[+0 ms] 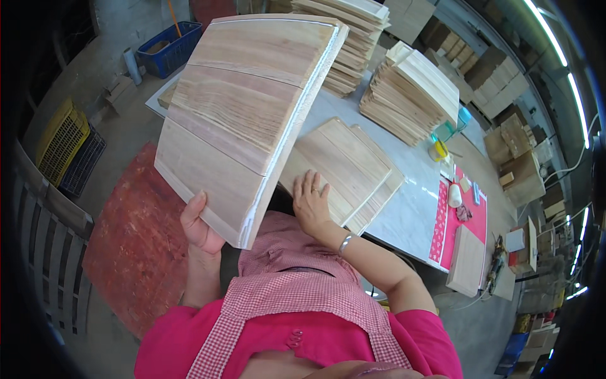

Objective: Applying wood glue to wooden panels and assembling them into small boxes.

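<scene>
My left hand (201, 227) grips the lower corner of a large wooden panel (233, 101), which stands tilted up in front of me. Several boards joined side by side make up its face, and a white bead like glue runs along its right edge and top. My right hand (310, 203) lies with fingers spread on a flat wooden panel (338, 161) at the near edge of the table. Another panel (386, 192) lies partly under that one. The raised panel hides the table behind it.
Tall stacks of wooden panels (410, 95) stand on the white table (410, 211). Right of them are a yellow tub (437, 150), a white roll (454, 196) and a pink sheet (476, 218). A reddish board (136, 252) is at the left; a blue crate (169, 54) sits farther back.
</scene>
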